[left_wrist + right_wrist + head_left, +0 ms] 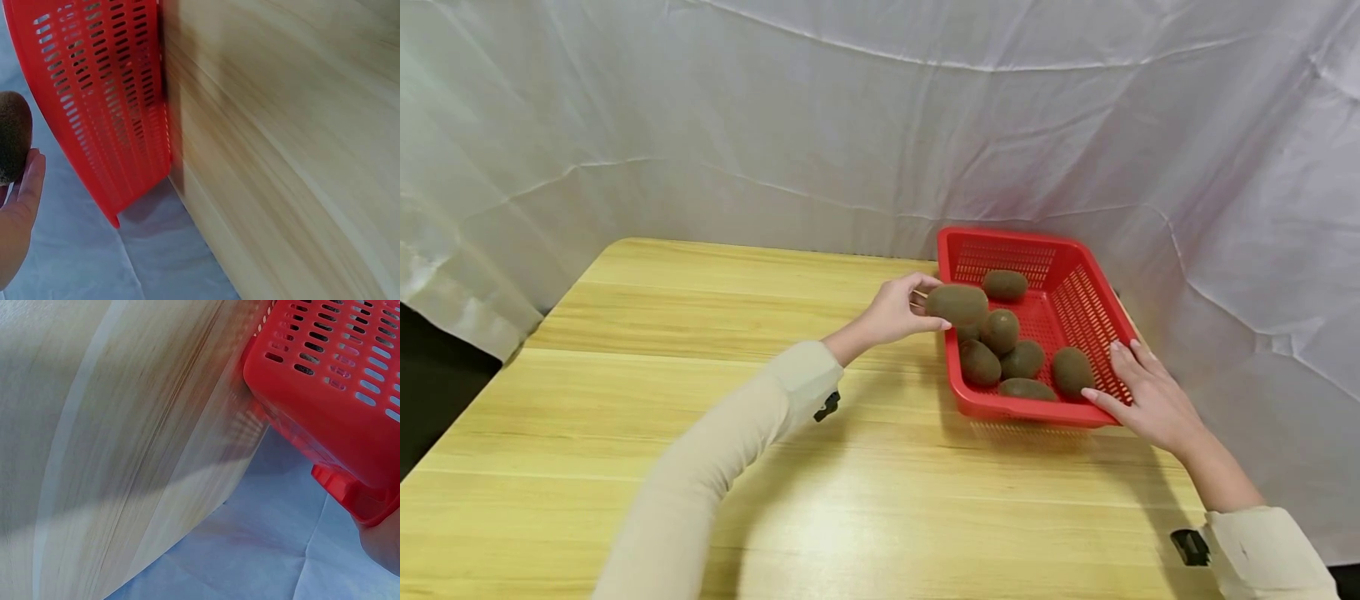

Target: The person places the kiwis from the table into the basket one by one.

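A red slotted plastic basket (1078, 308) stands on the wooden table at the right, with several brown kiwis (1000, 332) inside. My left hand (901, 311) grips one kiwi (957, 304) over the basket's left rim. In the left wrist view that kiwi (12, 137) shows at the left edge above my palm, beside the basket's outer wall (100, 106). My right hand (1142, 396) rests with straight fingers against the basket's near right corner. The right wrist view shows the basket's corner (337, 406) close up and a bit of my hand below it.
The light wooden table (715, 417) stretches left and toward me. A white cloth backdrop (850, 125) hangs behind and to the right of the table. The basket sits close to the table's right edge.
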`<state>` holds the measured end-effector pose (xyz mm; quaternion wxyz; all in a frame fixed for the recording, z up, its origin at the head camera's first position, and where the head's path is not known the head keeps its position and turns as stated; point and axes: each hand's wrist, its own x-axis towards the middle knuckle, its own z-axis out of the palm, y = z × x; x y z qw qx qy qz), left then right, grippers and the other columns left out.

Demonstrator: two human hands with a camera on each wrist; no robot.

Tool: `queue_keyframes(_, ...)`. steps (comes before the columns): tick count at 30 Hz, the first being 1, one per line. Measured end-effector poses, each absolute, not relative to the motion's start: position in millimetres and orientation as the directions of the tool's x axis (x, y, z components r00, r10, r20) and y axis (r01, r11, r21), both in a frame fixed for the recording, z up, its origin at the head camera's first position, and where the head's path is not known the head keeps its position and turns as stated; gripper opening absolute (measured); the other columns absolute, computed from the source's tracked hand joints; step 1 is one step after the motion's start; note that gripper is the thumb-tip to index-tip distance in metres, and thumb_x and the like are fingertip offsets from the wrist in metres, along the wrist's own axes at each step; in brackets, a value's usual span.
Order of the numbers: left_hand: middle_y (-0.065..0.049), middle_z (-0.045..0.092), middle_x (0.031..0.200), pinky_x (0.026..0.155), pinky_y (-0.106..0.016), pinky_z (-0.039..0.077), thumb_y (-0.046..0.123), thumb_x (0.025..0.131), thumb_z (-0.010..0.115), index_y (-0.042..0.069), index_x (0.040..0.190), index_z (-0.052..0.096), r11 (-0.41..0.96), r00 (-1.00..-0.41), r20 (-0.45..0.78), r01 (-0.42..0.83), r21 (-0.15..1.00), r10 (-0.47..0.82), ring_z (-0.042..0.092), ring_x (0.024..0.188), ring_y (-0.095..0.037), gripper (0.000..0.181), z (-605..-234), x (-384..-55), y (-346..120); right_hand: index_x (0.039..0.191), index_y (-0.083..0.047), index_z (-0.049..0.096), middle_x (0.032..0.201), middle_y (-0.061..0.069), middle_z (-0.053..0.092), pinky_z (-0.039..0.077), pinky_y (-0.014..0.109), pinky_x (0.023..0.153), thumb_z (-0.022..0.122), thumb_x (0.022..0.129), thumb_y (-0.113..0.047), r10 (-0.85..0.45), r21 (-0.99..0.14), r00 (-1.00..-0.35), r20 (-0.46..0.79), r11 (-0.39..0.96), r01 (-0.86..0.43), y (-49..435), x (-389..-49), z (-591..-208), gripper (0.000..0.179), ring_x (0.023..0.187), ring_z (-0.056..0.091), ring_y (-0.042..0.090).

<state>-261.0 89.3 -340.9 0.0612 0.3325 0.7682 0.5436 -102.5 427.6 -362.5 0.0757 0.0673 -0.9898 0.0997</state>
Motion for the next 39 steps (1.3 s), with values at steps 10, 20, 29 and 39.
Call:
queue_keyframes(10, -0.013, 0.061, 0.11, 0.079, -0.024, 0.054, 0.011, 0.074, 0.077, 0.001, 0.119, 0.054, 0.242, -0.729, 0.267, 0.511, 0.825, 0.631, 0.064, 0.092, -0.02, 0.051, -336, -258, 113, 0.139, 0.012, 0.027, 0.145, 0.033, 0.026, 0.01, 0.057, 0.113, 0.053, 0.09, -0.045, -0.108, -0.198, -0.979, 0.171, 0.97, -0.141, 429, -101, -363, 0.081, 0.141, 0.007, 0.041)
queue_keyframes(20, -0.01, 0.061, 0.114, 0.081, -0.018, 0.051, 0.017, 0.076, 0.077, 0.003, 0.12, 0.053, 0.312, -0.685, 0.256, 0.59, 0.745, 0.682, 0.063, 0.095, -0.017, 0.052, -336, -257, 127, 0.14, 0.012, 0.027, 0.144, 0.032, 0.026, 0.012, 0.057, 0.113, 0.053, 0.09, -0.045, -0.105, -0.208, -0.979, 0.173, 0.968, -0.141, 427, -102, -364, 0.08, 0.141, 0.008, 0.041)
queue_keyframes(29, -0.011, 0.062, 0.113, 0.082, -0.019, 0.05, 0.018, 0.076, 0.077, 0.002, 0.119, 0.054, 0.328, -0.668, 0.272, 0.628, 0.706, 0.693, 0.062, 0.096, -0.017, 0.052, -337, -259, 135, 0.14, 0.01, 0.026, 0.145, 0.031, 0.026, 0.013, 0.061, 0.11, 0.052, 0.09, -0.047, -0.097, -0.211, -0.982, 0.162, 0.969, -0.131, 426, -104, -364, 0.081, 0.142, 0.006, 0.04)
queue_keyframes(39, -0.009, 0.061, 0.115, 0.08, -0.017, 0.048, 0.021, 0.078, 0.075, 0.004, 0.12, 0.052, 0.363, -0.671, 0.265, 0.642, 0.675, 0.693, 0.061, 0.096, -0.015, 0.051, -332, -259, 148, 0.139, 0.011, 0.028, 0.144, 0.032, 0.028, 0.015, 0.061, 0.11, 0.054, 0.089, -0.046, -0.094, -0.213, -0.98, 0.177, 0.968, -0.132, 428, -102, -364, 0.08, 0.141, 0.008, 0.04)
